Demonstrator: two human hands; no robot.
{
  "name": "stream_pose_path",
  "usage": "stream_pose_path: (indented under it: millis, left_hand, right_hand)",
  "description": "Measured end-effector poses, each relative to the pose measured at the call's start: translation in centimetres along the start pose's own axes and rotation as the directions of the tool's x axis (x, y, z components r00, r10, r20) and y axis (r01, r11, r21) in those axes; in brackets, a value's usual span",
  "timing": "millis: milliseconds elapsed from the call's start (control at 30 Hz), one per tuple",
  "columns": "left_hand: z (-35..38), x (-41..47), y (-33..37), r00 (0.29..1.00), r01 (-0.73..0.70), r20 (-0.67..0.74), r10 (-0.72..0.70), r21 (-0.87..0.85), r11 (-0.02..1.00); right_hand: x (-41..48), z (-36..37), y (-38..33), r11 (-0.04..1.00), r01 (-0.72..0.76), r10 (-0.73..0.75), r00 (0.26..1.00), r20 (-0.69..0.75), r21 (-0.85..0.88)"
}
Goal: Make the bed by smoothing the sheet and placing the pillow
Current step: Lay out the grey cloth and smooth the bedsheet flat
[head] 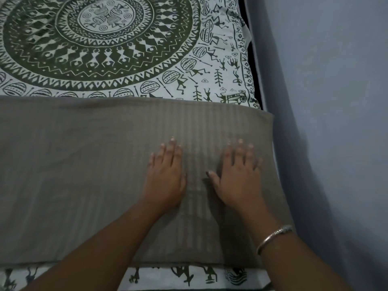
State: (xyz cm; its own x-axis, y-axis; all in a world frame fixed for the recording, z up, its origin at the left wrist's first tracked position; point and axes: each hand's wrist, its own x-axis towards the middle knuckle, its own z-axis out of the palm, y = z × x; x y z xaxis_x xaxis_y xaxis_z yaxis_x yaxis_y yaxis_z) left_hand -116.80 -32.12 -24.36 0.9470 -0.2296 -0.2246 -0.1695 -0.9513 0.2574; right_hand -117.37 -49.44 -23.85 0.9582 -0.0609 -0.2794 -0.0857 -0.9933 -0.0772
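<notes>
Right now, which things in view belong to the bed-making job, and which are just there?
Job: grey striped cloth, patterned sheet, left hand and right hand, both flat on the cloth.
Just there: wall, bangle on the right wrist.

the person is wearing a slim silver-coloured bangle (273, 238) on the wrist behind the right grip (237, 175), its right part looking thicker and patterned. both forearms are showing bare all along.

You find no text, label, brand or number to read here; the bedsheet (212, 66) shows only green printed figures, trees and zigzag rings.
</notes>
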Motion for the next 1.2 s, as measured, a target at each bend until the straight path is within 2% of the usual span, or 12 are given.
stream_pose_path:
  millis: [100,200,267,367,500,600,700,800,933,1067,1133,1200]
  left_hand:
    - [0.8,0.7,-1.4,0.989,0.126,0.074,-0.127,0.017,0.992]
    - [2.4,0.5,-1.4,0.985,0.089,0.137,-0.101,0.091,0.992]
    - [3.0,0.9,-1.0,0.998,0.02,0.056,-0.024,0.08,0.997]
    - [1.8,2.0,0.8,0.997,-0.071,-0.029,0.072,0.017,0.997]
    - [0.3,4.9,2.7,0.993,0.026,-0.11,-0.032,-0.055,0.998]
    - [-0.5,7.8,3.0,0.984,0.144,-0.098,-0.15,-0.06,0.988]
    - [-0.6,10.2,2.8,0.978,0.205,-0.032,-0.205,-0.004,0.979]
    - [-0.5,12.0,2.4,0.966,0.224,0.102,-0.237,0.12,0.967]
    - [-3.1,14.8,1.5,0.975,0.142,0.126,-0.181,0.27,0.952]
    - [-4.3,17.7,0.3,0.943,0.07,0.305,-0.136,0.217,0.974]
    - [-4.8,18.9,-0.4,0.969,0.001,0.239,-0.06,0.241,0.97]
    - [-5.7,20.3,-1.2,0.984,0.05,0.156,-0.084,0.208,0.977]
  right_hand:
    - [2.6,-0.6,-1.7,0.958,0.285,-0.285,0.958,-0.022,-0.009]
    - [4.5,0.9,-2.0,0.904,0.424,-0.421,0.905,0.067,-0.05]
    - [4.9,2.2,-1.0,0.907,0.419,-0.416,0.908,0.053,-0.044]
    - [5.3,2.2,0.8,0.964,0.265,-0.263,0.964,0.048,-0.033]
    - [7.3,-1.1,1.6,0.989,0.136,-0.13,0.987,0.098,-0.057]
    - [10.4,-3.3,1.3,0.948,0.309,-0.308,0.951,0.018,-0.078]
    - [13.7,-3.5,0.8,0.831,0.545,-0.524,0.833,0.178,-0.109]
    - [16.3,-3.6,0.4,0.839,0.543,-0.504,0.793,0.343,-0.023]
    - [17.8,-4.4,-0.3,0.869,0.492,-0.45,0.825,0.343,-0.044]
    - [18.6,-4.2,-2.1,0.923,0.375,-0.315,0.865,0.391,-0.088]
    - [19.2,-4.4,-3.0,0.909,0.383,-0.29,0.865,0.409,-0.165]
    - [20.2,-4.7,-3.6,0.872,0.422,-0.309,0.868,0.389,-0.248]
